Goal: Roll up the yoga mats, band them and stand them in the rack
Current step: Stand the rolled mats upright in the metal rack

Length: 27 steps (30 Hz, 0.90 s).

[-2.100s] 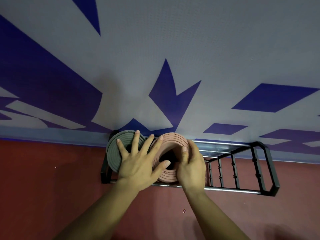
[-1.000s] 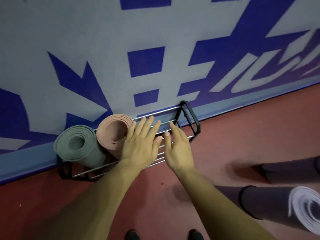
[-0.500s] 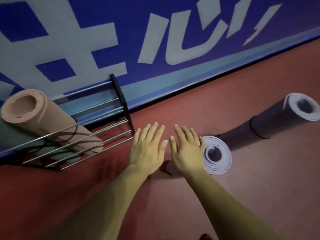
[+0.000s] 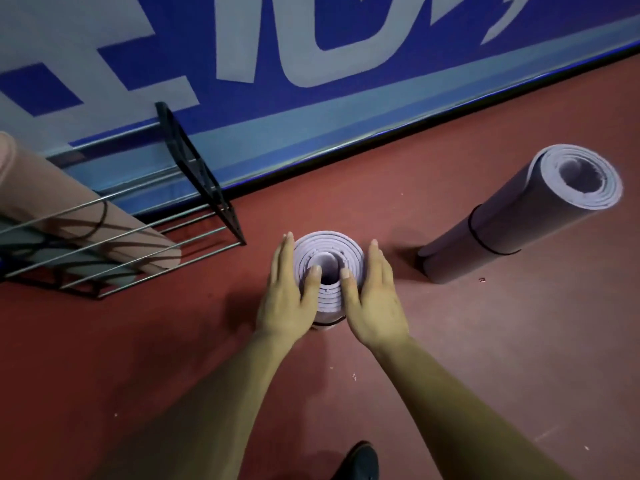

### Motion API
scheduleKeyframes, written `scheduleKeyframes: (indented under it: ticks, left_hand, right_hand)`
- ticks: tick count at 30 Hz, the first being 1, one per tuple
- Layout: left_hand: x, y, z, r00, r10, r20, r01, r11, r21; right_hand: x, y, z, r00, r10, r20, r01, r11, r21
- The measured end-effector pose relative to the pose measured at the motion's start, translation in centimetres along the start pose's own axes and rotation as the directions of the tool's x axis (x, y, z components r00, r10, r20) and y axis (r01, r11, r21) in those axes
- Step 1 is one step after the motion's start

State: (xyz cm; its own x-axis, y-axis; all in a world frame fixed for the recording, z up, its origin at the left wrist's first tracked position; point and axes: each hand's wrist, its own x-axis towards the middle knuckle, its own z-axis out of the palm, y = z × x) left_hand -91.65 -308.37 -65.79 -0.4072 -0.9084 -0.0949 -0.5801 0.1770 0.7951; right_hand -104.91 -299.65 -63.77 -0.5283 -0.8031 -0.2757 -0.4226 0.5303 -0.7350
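The lilac mat (image 4: pixel 332 251) is on its end on the red floor (image 4: pixel 450 341), rolled tight, spiral face up towards the camera, just right of the rack's open end. A black band (image 4: pixel 329 325) peeks out round it low down, between the wrists. Left grip (image 4: pixel 287 296) is flat against the roll's left side, fingers straight and together, not curled. The left thumb (image 4: pixel 313 282) is laid across the spiral rim, its tip at the edge of the hollow core. Right grip (image 4: pixel 375 299) mirrors it on the other side, fingers spread out straight along the wall of the roll, right thumb (image 4: pixel 348 285) on the top rim too. So that's the roll sandwiched between two flat palms!

Off to the right, well apart, a second lilac mat (image 4: pixel 519 216) stands on end, leaning in this view, with its own black band (image 4: pixel 485 237) round it. To the left, the rack (image 4: pixel 201 168) sits against the foot of the blue-and-grey wall (image 4: pixel 311 46). There's a pink mat (image 4: pixel 69 209) in it, and a grey-green mat (image 4: pixel 83 268) showing behind the bars. A dark shoe (image 4: pixel 360 460) sits at the bottom edge.
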Motion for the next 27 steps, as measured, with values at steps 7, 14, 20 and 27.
scheduleKeyframes:
  ticks: [7,14,20,27]
  left_hand:
    - [0.8,-0.6,1.7,0.977,-0.17,-0.126,0.09,0.872,-0.481]
    - [0.3,-1.3,-5.9,0.937,-0.201,-0.286,0.043,0.879,-0.476]
    - [3.2,-1.0,-20.7,0.936,-0.123,-0.331,-0.058,0.871,-0.488]
    - [8.1,3.3,-40.6,0.951,0.039,-0.306,-0.163,0.907,-0.39]
  right_hand:
    - [1.8,0.3,2.7,0.999,0.037,-0.034,-0.021,0.923,0.385]
    - [0.4,-7.8,5.8,0.987,-0.086,-0.135,0.132,0.914,0.383]
    - [0.0,-22.3,9.1,0.971,-0.193,-0.144,0.237,0.87,0.432]
    - [-1.1,-40.9,11.2,0.927,-0.199,-0.319,0.334,0.824,0.457]
